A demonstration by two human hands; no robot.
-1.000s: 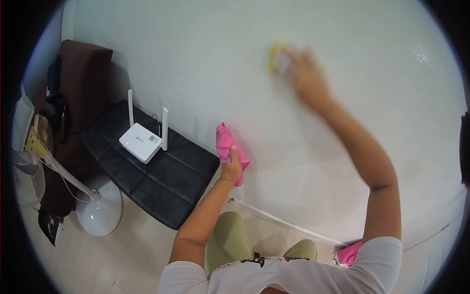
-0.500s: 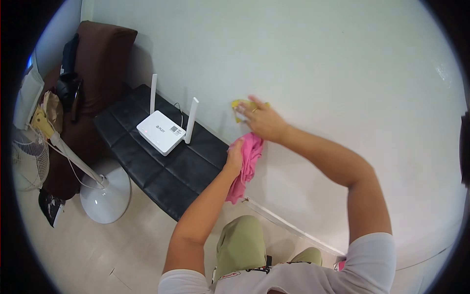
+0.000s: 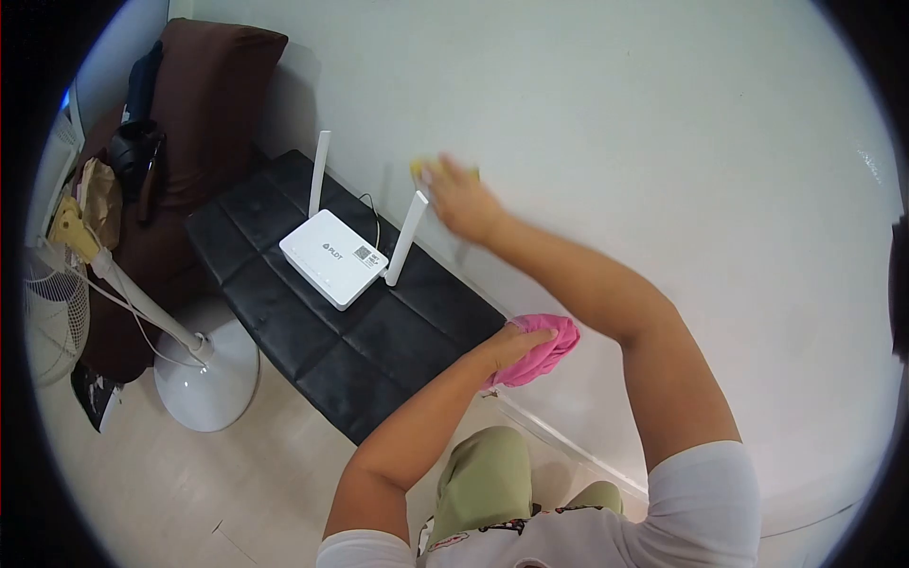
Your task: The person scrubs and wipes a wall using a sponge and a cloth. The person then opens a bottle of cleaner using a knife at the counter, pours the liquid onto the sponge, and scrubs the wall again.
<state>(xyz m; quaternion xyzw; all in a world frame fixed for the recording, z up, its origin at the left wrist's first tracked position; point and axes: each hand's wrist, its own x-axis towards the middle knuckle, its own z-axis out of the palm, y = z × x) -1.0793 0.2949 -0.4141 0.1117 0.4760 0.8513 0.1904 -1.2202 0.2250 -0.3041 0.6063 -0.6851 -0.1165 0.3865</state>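
My right hand (image 3: 461,201) presses a flat yellow sponge (image 3: 418,170) against the white wall (image 3: 606,114). Motion smears its fingers, and the palm hides most of the sponge. Lower down, a bunched pink cloth (image 3: 554,352) is gripped in my left hand (image 3: 516,347), close to the wall and beside the near end of the black padded bench (image 3: 379,364). On that bench sits a white router (image 3: 331,260) with two raised antennas, left of my right hand.
A white fan's round base (image 3: 208,374) stands on the floor to the left of the bench. Behind it is a brown chair (image 3: 213,104) with dark items on it. A thin cable (image 3: 372,204) runs behind the router.
My right hand has slid the yellow sponge up and left along the wall. My left hand, with the pink cloth, has shifted right and down. The view has tilted slightly.
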